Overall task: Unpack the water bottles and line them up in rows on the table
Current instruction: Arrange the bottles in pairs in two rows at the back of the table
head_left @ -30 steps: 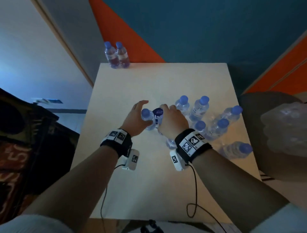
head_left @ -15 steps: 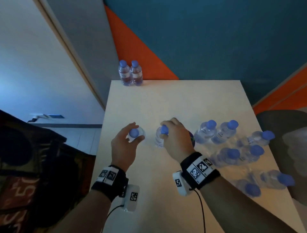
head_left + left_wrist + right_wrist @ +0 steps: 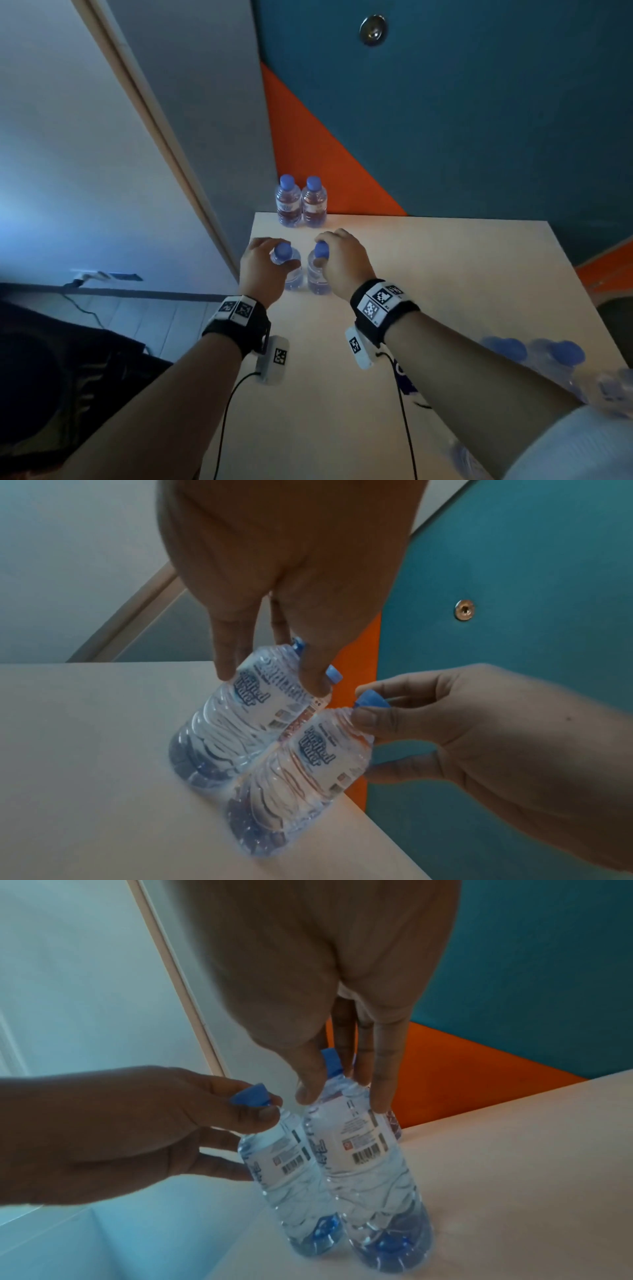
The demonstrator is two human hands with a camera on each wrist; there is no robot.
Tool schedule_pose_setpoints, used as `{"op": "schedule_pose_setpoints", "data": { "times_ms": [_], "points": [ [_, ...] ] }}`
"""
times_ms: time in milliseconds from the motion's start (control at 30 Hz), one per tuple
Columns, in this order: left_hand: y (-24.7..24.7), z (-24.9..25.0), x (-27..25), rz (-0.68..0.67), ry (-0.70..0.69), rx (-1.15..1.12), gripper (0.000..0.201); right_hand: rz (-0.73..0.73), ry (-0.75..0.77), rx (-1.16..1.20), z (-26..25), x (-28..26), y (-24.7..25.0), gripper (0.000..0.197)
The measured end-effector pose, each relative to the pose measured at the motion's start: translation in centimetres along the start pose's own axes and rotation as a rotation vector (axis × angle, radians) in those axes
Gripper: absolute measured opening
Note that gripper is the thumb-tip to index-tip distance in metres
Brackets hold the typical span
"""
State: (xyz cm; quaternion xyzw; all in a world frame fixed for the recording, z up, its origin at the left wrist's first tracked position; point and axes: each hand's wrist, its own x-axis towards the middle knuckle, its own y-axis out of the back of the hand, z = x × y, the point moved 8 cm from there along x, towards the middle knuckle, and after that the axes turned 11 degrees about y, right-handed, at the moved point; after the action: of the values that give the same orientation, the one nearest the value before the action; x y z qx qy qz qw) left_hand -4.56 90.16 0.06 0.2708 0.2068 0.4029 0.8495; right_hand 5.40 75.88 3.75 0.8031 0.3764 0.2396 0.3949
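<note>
Clear bottles [image 3: 301,205] with blue caps [image 3: 287,180] and white labels [image 3: 363,1131] bearing black barcodes stand at the pale beige counter's [image 3: 445,274] far left corner; the wall [image 3: 445,120] is teal and orange.

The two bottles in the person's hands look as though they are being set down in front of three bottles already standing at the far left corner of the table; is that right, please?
Not quite: only two standing bottles are at that corner, as the head view shows. The left hand and right hand each hold one bottle in front of them.
</note>
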Motion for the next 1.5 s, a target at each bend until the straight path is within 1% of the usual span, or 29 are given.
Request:
{"op": "schedule_pose_setpoints", "data": {
  "times_ms": [133, 233, 400, 633, 700, 766, 800, 833, 866, 900, 933, 1000, 1066, 1133, 1166, 1200, 1266, 1366, 1433, 1500],
  "points": [
    [-0.6, 1.0, 3.4, 0.036, -0.010, 0.030, 0.044, 0.065, 0.019, -0.010, 0.3, 3.3, 0.1, 0.037],
    [-0.8, 1.5, 5.5, 0.058, -0.013, 0.030, 0.047, 0.083, -0.008, -0.025, 0.9, 5.8, 0.1, 0.034],
    [-1.0, 2.1, 8.2, 0.054, -0.026, 0.067, 0.050, 0.124, -0.023, -0.021, 1.9, 9.0, 0.3, 0.039],
    [-1.2, 2.5, 9.7, 0.013, -0.020, 0.079, 0.049, 0.101, -0.053, -0.032, 3.4, 10.4, -0.6, 0.050],
    [-1.2, 2.7, 9.6, -0.005, -0.018, 0.097, 0.053, 0.088, -0.063, -0.029, 3.6, 10.3, -0.6, 0.054],
    [-0.8, 3.1, 8.7, -0.004, -0.013, 0.060, 0.066, 0.080, -0.078, 0.019, 3.1, 9.3, 0.0, 0.060],
    [-0.2, 3.5, 7.9, 0.021, -0.004, 0.001, 0.074, 0.098, -0.087, 0.041, 2.7, 8.4, 0.7, 0.061],
    [0.6, 3.9, 6.8, 0.055, -0.004, -0.064, 0.079, 0.126, -0.095, 0.065, 2.1, 7.2, 1.6, 0.058],
    [1.3, 4.6, 5.3, 0.084, -0.027, -0.113, 0.079, 0.157, -0.103, 0.094, 1.7, 5.6, 2.7, 0.050],
    [1.7, 5.3, 3.5, 0.097, -0.065, -0.141, 0.074, 0.185, -0.109, 0.125, 1.1, 3.7, 4.1, 0.041],
    [1.8, 6.2, 1.5, 0.070, -0.111, -0.165, 0.067, 0.209, -0.119, 0.161, 0.7, 1.5, 5.7, 0.032],
    [1.2, 8.0, -3.4, -0.072, -0.182, -0.219, 0.050, 0.230, -0.155, 0.233, 0.1, -4.5, 8.8, 0.022],
    [0.5, 9.5, -9.1, -0.230, -0.223, -0.293, 0.037, 0.252, -0.171, 0.286, -0.6, -11.5, 12.2, 0.016],
    [-0.4, 10.8, -14.9, -0.357, -0.275, -0.323, 0.030, 0.285, -0.178, 0.346, -0.9, -18.7, 15.1, 0.012],
    [-1.6, 11.3, -18.0, -0.419, -0.298, -0.317, 0.027, 0.301, -0.201, 0.350, -0.4, -22.8, 16.7, 0.011],
    [-1.5, 11.0, -19.6, -0.440, -0.315, -0.303, 0.025, 0.302, -0.221, 0.351, -0.1, -24.8, 16.6, 0.011],
    [-4.2, 10.7, -24.2, -0.517, -0.345, -0.278, 0.028, 0.350, -0.294, 0.246, 2.3, -31.1, 18.3, 0.014],
    [-9.0, 9.8, -30.5, -0.609, -0.375, -0.217, 0.044, 0.404, -0.359, 0.002, 6.0, -39.6, 20.0, 0.024],
    [-12.0, 9.0, -33.5, -0.655, -0.376, -0.188, 0.061, 0.378, -0.411, -0.119, 8.2, -44.0, 19.7, 0.035],
    [-14.9, 8.0, -35.5, -0.711, -0.335, -0.138, 0.079, 0.284, -0.464, -0.156, 9.9, -47.0, 18.3, 0.051]
  ]
}}
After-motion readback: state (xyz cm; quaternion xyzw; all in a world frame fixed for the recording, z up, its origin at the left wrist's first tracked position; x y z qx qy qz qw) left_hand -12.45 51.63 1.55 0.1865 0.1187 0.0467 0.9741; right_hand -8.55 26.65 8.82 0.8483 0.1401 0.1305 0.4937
